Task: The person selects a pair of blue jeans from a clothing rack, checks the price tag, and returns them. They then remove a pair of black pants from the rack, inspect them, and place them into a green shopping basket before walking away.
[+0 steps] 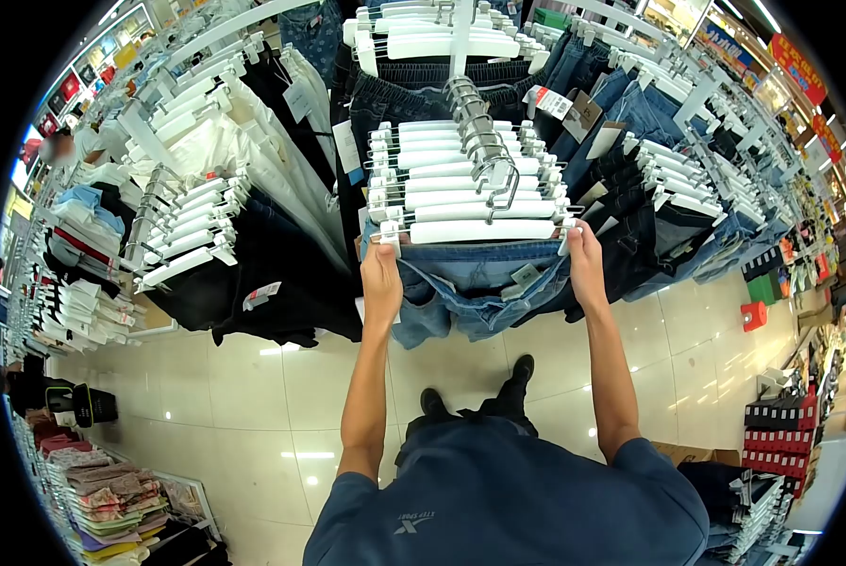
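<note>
A pair of blue jeans (479, 316) hangs from the nearest white trouser hanger (484, 231) at the front of a rack arm. My left hand (382, 281) grips the hanger's left end, by the clip and the waistband corner. At the opposite end, my right hand (587, 269) is closed around the right clip. A care label (524, 277) shows inside the open waistband. Behind this pair, several more white hangers (460, 170) are lined up, their metal hooks (479, 132) on the same arm. My fingertips are partly hidden behind the hanger ends.
Black trousers (291, 269) hang at the left, with white trousers (281, 141) behind them. More jeans (644, 108) hang along the right. Folded clothes (111, 495) lie at lower left. Red shoe boxes (777, 441) are stacked at lower right. Pale floor tiles (243, 415) lie under my feet.
</note>
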{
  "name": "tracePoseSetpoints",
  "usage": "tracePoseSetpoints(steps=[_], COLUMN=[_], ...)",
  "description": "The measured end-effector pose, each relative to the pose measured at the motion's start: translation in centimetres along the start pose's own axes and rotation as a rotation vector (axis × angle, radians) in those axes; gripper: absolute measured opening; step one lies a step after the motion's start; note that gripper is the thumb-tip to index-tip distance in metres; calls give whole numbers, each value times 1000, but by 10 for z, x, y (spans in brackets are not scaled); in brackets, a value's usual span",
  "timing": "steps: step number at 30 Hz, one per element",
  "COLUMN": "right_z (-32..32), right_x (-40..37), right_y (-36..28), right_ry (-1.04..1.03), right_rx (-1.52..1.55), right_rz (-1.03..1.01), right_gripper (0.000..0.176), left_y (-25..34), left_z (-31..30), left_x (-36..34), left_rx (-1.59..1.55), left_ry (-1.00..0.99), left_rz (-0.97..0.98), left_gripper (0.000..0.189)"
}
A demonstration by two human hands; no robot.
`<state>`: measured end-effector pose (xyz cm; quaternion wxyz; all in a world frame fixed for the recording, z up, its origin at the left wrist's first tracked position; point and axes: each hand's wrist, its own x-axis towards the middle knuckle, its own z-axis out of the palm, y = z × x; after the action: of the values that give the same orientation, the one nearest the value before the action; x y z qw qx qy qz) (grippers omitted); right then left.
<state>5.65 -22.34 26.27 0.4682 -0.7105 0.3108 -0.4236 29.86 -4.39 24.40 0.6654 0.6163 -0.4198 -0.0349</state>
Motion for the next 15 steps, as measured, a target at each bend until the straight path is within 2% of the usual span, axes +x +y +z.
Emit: tracePoseSetpoints(steps=[4, 7, 11, 15], right_z=[6, 9, 12, 12], right_x=[8, 7, 1, -2], right_y=[9, 10, 9, 8], right_ry=[55, 90, 134, 113], right_rx=[-26, -10, -52, -49], right_rz=[24, 37, 19, -35], right_gripper=[29, 30, 30, 31], left_y=[-20, -19, -22, -23], left_z=[1, 9, 8, -2], left_x=[14, 15, 12, 8], left_rx=[70, 42, 4, -19], left_ry=[-9, 68, 45, -59], left_rz=[-56, -40, -67, -71], left_gripper=[53, 53, 54, 56])
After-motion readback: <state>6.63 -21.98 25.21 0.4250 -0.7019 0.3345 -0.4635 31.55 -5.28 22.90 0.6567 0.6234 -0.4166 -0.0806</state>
